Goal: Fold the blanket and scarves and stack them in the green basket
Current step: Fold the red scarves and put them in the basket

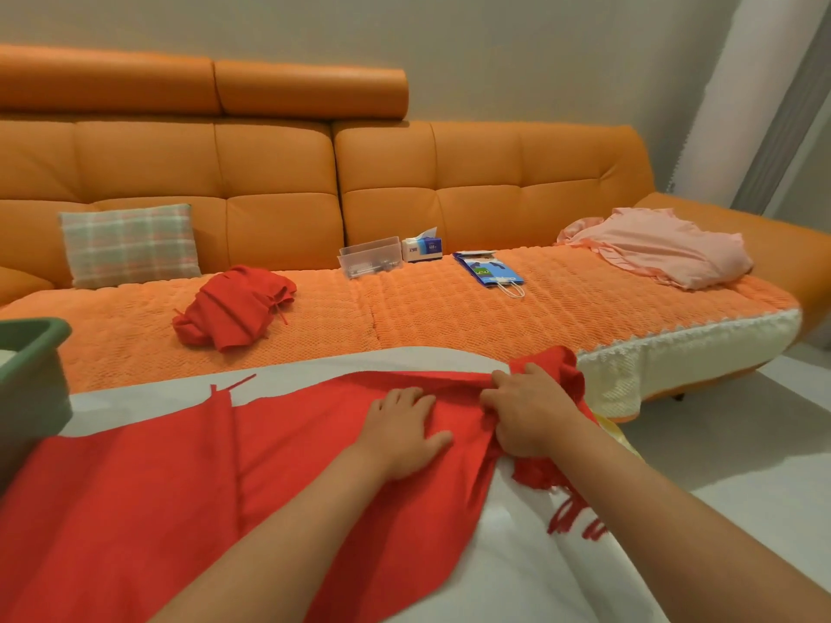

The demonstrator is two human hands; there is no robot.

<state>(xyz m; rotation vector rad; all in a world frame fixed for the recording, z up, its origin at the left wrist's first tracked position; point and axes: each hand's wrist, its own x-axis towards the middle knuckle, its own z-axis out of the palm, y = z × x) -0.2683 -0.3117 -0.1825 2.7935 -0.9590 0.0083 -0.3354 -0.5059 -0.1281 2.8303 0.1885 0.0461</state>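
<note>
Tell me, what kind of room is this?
Probably a living room in someone's home. There's a long orange sofa with a plaid cushion and a tissue box on it. The right hand grips a red scarf while the left hand presses it flat.

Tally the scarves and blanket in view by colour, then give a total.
Red: 2, the spread red fabric scarf and the crumpled red fabric scarf
Pink: 1, the rumpled pink fabric blanket
Total: 3
</note>
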